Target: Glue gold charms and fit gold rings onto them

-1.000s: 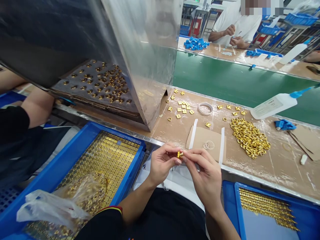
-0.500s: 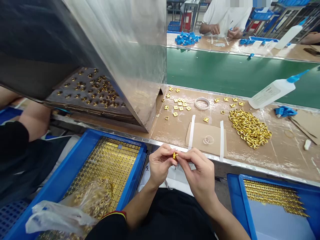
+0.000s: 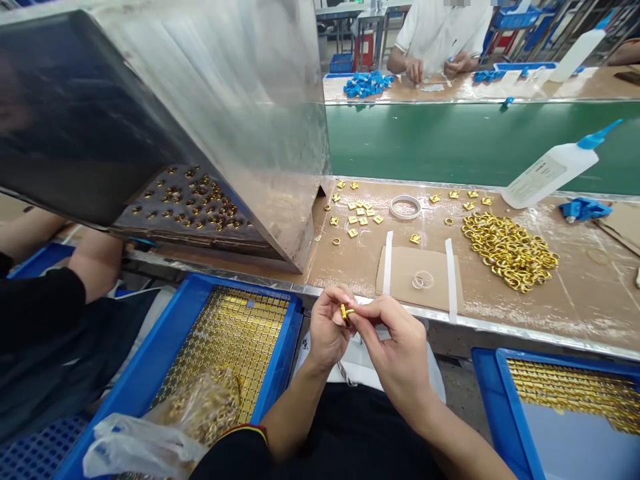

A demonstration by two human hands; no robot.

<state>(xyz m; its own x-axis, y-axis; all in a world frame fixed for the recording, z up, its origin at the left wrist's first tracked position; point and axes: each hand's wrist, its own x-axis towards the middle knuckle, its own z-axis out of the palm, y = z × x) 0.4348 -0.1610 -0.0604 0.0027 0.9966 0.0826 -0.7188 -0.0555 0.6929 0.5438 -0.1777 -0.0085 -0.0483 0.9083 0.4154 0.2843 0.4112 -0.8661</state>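
Note:
Above my lap, just off the table's front edge, my left hand and my right hand meet at one small gold ring. It seems to have a flat, blocky face, which sits in the left fingers. The right thumb and forefinger pinch its band side; fingertips hide part of it. On the table beyond lie a heap of gold rings and several small square gold pieces. A cardboard pad held by white tape strips carries thin clear loops.
A metal hood covers gold rings on a dark board at left. Blue trays of gold pieces flank me, one holding a plastic bag. A glue bottle leans near the green belt. Co-workers sit at left and opposite.
The ring has turned between my fingers, so more of its band shows. My left fingers have shifted around it. The view has moved slightly.

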